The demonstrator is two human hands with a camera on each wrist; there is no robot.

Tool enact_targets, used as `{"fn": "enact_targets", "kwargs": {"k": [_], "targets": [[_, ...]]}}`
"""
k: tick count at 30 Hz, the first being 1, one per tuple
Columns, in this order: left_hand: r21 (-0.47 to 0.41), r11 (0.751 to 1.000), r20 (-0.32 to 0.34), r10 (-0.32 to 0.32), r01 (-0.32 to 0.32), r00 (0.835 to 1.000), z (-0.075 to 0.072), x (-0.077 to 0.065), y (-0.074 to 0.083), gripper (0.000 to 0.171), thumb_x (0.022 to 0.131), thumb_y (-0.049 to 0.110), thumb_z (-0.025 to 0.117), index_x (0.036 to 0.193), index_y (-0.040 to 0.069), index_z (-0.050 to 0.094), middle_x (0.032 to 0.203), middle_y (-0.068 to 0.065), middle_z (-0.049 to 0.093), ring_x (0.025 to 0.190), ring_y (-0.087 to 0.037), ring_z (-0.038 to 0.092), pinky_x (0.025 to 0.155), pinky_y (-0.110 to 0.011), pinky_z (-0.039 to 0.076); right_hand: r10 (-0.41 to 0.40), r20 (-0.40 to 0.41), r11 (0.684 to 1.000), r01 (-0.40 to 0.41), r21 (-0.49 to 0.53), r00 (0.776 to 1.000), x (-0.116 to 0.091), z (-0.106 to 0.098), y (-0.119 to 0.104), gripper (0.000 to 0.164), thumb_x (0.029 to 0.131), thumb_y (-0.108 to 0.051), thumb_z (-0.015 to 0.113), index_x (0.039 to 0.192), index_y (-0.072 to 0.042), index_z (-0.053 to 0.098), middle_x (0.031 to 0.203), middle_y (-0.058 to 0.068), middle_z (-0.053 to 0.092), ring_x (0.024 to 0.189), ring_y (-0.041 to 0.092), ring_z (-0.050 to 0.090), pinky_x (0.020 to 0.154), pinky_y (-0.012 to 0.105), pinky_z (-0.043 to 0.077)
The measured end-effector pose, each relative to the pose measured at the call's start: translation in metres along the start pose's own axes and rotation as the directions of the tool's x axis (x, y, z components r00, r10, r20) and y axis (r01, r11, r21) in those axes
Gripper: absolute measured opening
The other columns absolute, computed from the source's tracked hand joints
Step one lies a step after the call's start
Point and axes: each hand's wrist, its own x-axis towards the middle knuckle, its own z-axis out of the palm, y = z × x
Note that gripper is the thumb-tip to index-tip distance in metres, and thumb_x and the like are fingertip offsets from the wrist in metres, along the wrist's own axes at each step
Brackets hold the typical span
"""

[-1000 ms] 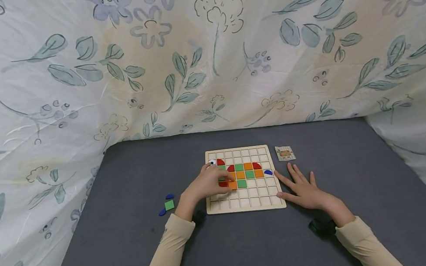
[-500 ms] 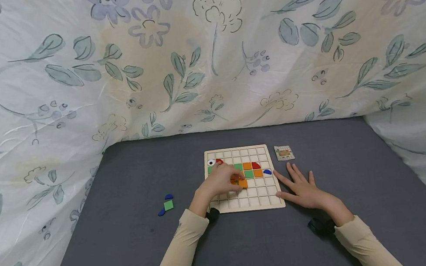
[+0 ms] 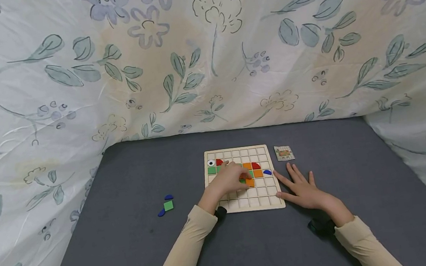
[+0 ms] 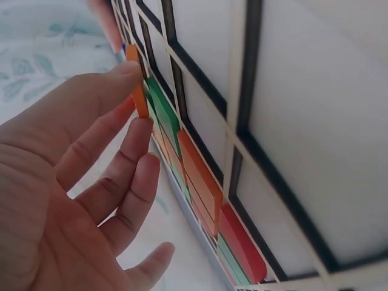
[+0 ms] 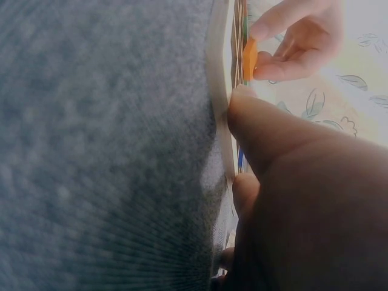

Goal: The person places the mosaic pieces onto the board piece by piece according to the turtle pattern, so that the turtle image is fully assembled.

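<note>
My left hand is over the middle of the pale gridded board. Between thumb and fingertips it pinches an orange square tile, standing on edge at the grid in the left wrist view. Beside that tile, a green tile, another orange tile and a red rounded tile sit in the grid. My right hand lies with spread fingers at the board's right edge, thumb and index fingertip against the rim. The left hand covers several tiles in the head view.
A small printed card lies beyond the right hand. Left of the board are a green square tile and two blue rounded tiles, one a half-round. A white eye tile sits in the board's upper left. Floral cloth hangs behind the table.
My left hand has moved right across the board with the orange tile, past the green one in the same row. The right hand keeps its place at the board's edge.
</note>
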Motion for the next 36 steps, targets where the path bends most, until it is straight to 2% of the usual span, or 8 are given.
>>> {"fn": "enact_targets", "kwargs": {"k": [8, 15, 22, 29, 36], "targets": [[0.001, 1.0, 0.009, -0.001, 0.001, 1.0, 0.003, 0.004, 0.0, 0.021, 0.077, 0.028, 0.075, 0.097, 0.021, 0.073, 0.093, 0.009, 0.068, 0.092, -0.013, 0.054, 0.107, -0.052, 0.023, -0.005, 0.005, 1.0, 0.005, 0.0, 1.0, 0.002, 0.002, 0.004, 0.074, 0.09, -0.058, 0.044, 0.15, -0.025, 0.017, 0.153, 0.023, -0.006, 0.14, 0.042, -0.008, 0.097, 0.072, -0.013], [0.031, 0.999, -0.009, -0.005, 0.006, 1.0, 0.003, 0.007, 0.0, 0.022, 0.075, 0.033, 0.077, 0.095, 0.023, 0.073, 0.093, 0.009, 0.064, 0.093, -0.013, 0.052, 0.107, -0.053, 0.024, -0.019, -0.02, 1.0, 0.019, 0.02, 1.0, -0.001, -0.001, 0.001, 0.072, 0.09, -0.054, 0.048, 0.149, -0.022, 0.022, 0.152, 0.026, -0.003, 0.138, 0.046, -0.005, 0.096, 0.073, -0.011], [0.017, 1.0, -0.013, -0.024, 0.024, 1.0, 0.004, 0.007, -0.001, 0.023, 0.073, 0.034, 0.078, 0.092, 0.023, 0.072, 0.095, 0.008, 0.062, 0.091, -0.015, 0.049, 0.105, -0.053, 0.026, -0.008, -0.014, 1.0, 0.009, 0.018, 1.0, -0.001, 0.0, 0.001, 0.072, 0.09, -0.054, 0.048, 0.149, -0.021, 0.021, 0.152, 0.026, -0.003, 0.139, 0.045, -0.004, 0.096, 0.073, -0.011], [0.026, 1.0, -0.015, -0.016, 0.016, 1.0, 0.001, 0.001, -0.002, 0.021, 0.076, 0.034, 0.076, 0.093, 0.023, 0.071, 0.093, 0.005, 0.061, 0.092, -0.016, 0.05, 0.105, -0.054, 0.027, -0.006, -0.005, 1.0, 0.006, 0.009, 1.0, -0.001, 0.0, 0.002, 0.073, 0.09, -0.055, 0.047, 0.149, -0.022, 0.02, 0.153, 0.025, -0.004, 0.139, 0.044, -0.005, 0.096, 0.073, -0.011], [-0.003, 0.999, -0.045, -0.038, 0.038, 0.998, -0.008, -0.012, -0.007, 0.022, 0.078, 0.029, 0.075, 0.097, 0.021, 0.071, 0.095, 0.002, 0.062, 0.093, -0.018, 0.05, 0.106, -0.054, 0.023, -0.012, -0.003, 1.0, 0.012, -0.002, 1.0, -0.001, 0.001, 0.003, 0.073, 0.09, -0.056, 0.046, 0.149, -0.023, 0.019, 0.153, 0.024, -0.004, 0.139, 0.043, -0.006, 0.097, 0.072, -0.011]]}}
